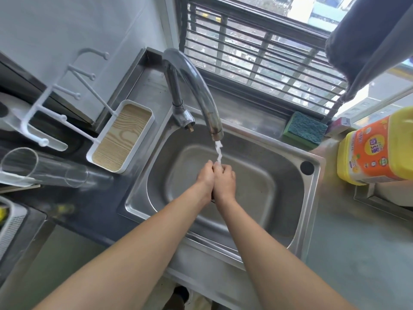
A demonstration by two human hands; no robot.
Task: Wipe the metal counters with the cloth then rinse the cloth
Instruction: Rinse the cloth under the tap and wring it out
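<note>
Both my hands are over the middle of the steel sink [311, 198], pressed together with fingers curled. My left hand [205, 177] and my right hand [226, 180] sit right under the water stream [218, 153] that runs from the curved faucet [201, 86]. A small dark bit of the cloth [213, 199] peeks out below, between the wrists; the rest of it is hidden inside the hands.
A green-and-blue sponge [305, 128] lies on the ledge behind the sink. A yellow detergent jug [375, 151] stands on the right metal counter [357, 242]. Left of the sink are a white tray with a wood inlay [121, 137] and a clear glass on its side [44, 168].
</note>
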